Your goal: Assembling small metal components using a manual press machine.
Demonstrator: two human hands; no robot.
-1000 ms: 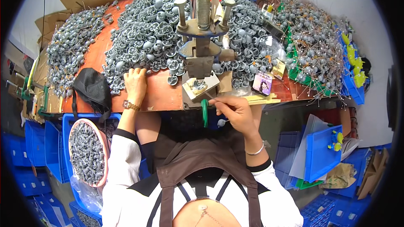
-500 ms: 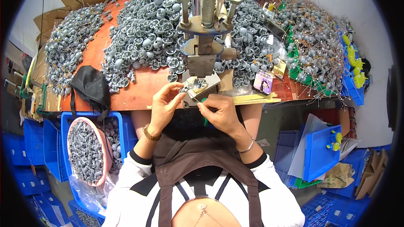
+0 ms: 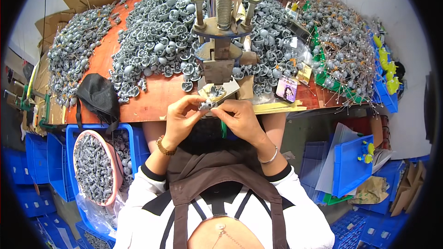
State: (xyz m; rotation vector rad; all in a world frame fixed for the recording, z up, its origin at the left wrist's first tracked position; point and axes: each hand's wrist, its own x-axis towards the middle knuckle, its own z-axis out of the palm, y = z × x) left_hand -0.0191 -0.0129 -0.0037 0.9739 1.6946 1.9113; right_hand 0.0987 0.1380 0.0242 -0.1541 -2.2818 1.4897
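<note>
Just in front of a bench press [image 3: 219, 69], my two hands meet over the table's front edge. A small grey plastic part [image 3: 207, 105] lies between their fingertips. My left hand [image 3: 181, 113] is closed in a pinch on its left end. Thumb and fingers of my right hand [image 3: 238, 119] are pinched at its right end; whether they hold anything finer there is too small to tell. Directly behind the fingers, the metal fixture [image 3: 229, 88] of the press carries another grey piece [image 3: 215, 93] in a pale seat. Something green hangs below my right fingers.
Grey cup-shaped plastic parts [image 3: 157, 32] are heaped behind the press. Grey parts with thin wires [image 3: 341, 41] pile up at the right. A black cap [image 3: 99, 97] lies at the table's left. Below it, a pink basin [image 3: 115, 166] of small parts stands in a blue crate [image 3: 137, 143].
My right hand has moved left and slightly up, to meet the left fingertips. The small grey part now shows between both hands, in front of the fixture.
</note>
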